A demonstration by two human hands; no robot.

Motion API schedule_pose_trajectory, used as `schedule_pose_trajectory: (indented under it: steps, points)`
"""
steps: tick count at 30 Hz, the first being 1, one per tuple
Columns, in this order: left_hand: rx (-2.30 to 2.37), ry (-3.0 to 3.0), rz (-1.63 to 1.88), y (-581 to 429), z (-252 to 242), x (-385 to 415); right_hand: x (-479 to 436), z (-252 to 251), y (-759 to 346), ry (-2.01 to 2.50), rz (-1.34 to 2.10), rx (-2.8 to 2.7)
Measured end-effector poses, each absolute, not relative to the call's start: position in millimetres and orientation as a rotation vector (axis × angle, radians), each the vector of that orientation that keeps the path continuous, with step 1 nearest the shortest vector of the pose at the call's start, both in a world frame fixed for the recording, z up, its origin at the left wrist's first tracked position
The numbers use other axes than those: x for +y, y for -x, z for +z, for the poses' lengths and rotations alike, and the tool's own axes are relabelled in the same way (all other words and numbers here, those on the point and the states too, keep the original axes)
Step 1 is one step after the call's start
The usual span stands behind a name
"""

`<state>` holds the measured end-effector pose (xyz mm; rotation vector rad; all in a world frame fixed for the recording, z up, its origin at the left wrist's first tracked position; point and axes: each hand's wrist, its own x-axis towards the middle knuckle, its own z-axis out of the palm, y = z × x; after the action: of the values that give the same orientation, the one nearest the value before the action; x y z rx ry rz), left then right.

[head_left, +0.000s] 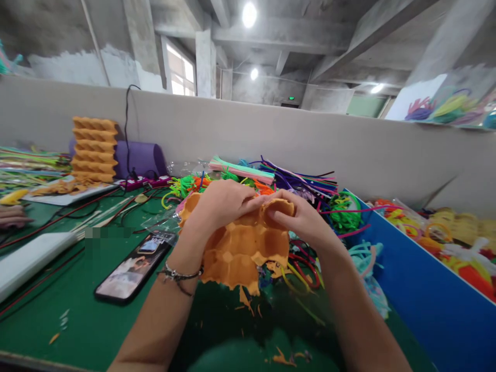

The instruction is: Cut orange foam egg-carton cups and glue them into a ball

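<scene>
Both hands are on an orange egg-carton tray (240, 245) with cup-shaped hollows and ragged, torn edges, raised over the green table. My left hand (220, 204) grips its upper left part, fingers bent over the far edge. At the upper right, my right hand (296, 214) pinches the rim of one cup, thumb inside it. The fingertips of the two hands nearly meet at the top; some fingers are hidden behind the tray. Orange scraps (282, 356) lie on the table below.
A phone (134, 268) lies left of my arm. Bundles of coloured pipe cleaners (298, 178) are heaped behind the tray. A blue partition (418, 279) runs along the right. Upright at the back left stands another orange egg tray (95, 150). Someone else's hand (13, 217) shows at the left edge.
</scene>
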<state>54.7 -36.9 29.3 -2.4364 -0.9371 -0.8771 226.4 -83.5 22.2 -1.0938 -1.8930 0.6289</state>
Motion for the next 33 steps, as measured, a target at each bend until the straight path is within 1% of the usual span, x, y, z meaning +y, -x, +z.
schedule_pose_trajectory:
  steps: [3,6,10,15,21,25,29,33]
  points:
    - [-0.861,2.428,-0.842,-62.4,26.3,-38.4,-89.9,28.9,-233.7,1.216,0.480,-2.137]
    - [-0.768,2.469,-0.825,-71.5,24.5,-42.6,-98.7,34.4,-238.6,1.245,0.496,-2.283]
    - [-0.778,2.525,-0.719,-84.9,21.6,-48.1,-104.6,37.5,-243.5,1.284,0.547,-2.414]
    - [-0.762,2.583,-0.588,-97.2,13.6,-45.4,-100.5,34.4,-246.6,1.389,0.417,-2.466]
    - [-0.776,2.473,-0.792,-83.8,16.3,-38.7,-93.5,26.9,-236.5,1.356,0.343,-2.370]
    - [-0.868,2.431,-0.813,-74.3,22.7,-37.9,-90.4,22.6,-226.0,1.300,0.318,-2.285]
    - [-0.904,2.398,-0.847,-71.9,24.1,-37.7,-92.2,23.9,-221.6,1.361,0.174,-2.257]
    - [-0.846,2.459,-0.931,-68.4,26.4,-40.1,-98.5,29.3,-220.6,1.268,0.202,-2.294]
